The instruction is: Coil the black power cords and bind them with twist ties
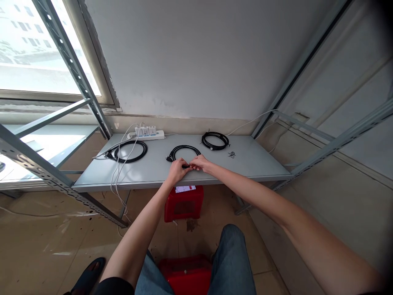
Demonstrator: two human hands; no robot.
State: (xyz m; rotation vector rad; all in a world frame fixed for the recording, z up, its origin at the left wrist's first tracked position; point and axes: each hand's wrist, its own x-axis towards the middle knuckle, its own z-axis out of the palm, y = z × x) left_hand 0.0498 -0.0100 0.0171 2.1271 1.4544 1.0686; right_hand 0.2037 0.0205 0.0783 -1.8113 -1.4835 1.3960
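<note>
A coiled black cable point(186, 146) lies on the grey shelf in front of me, its plug end point(168, 158) at the left of the loop. At the coil's near side, close to the shelf's front edge, my left hand point(177, 171) is closed on the cable, a short black piece showing by its fingertips. My right hand point(200, 163) pinches at the same spot, its fingertips almost meeting the left ones. Whether a thin tie is also between the fingers is too small to tell. Several black ties point(231, 155) lie in a small pile to the right.
Two more coiled black cables rest on the shelf point(245, 164), a left coil point(145, 151) and a right coil point(225, 141). A white power strip point(156, 135) with plugged-in adapters stands at the back. White cords point(118, 176) hang over the front edge. Below is a red stool point(184, 209) bearing a phone point(184, 189).
</note>
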